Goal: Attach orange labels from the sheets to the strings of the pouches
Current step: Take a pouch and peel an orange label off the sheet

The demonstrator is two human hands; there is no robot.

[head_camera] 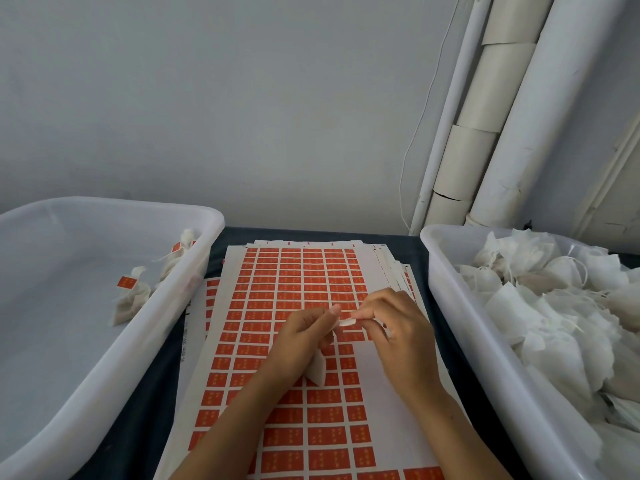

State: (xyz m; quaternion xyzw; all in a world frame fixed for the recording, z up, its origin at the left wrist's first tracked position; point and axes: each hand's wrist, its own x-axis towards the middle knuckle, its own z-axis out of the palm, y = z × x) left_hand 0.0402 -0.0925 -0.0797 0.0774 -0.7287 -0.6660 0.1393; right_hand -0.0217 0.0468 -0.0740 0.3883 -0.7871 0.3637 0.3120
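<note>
A small white pouch [317,370] is held in the left hand [301,336], its body hanging below the curled fingers and just above the top sheet of orange labels [294,292]. A small pale strip [346,322] is pinched between the thumb and forefinger of the right hand [398,327]; the strip reaches across to the left thumb, so the two hands are joined by it over the middle of the sheet (whether it is a label seen from its back or only backing paper cannot be told, and the string itself is too fine to be made out).

The top sheet is laid on a fanned stack of further sheets [394,268] on a dark table [149,410]. Blank white gaps are seen along the sheet's right side, beside the right hand.

To the left, a translucent tub [104,344] is seen with a few pouches already labelled [130,296] inside. To the right, a second tub [485,341] is heaped with unlabelled pouches [554,306]. White pipes [512,126] are seen against the wall behind.
</note>
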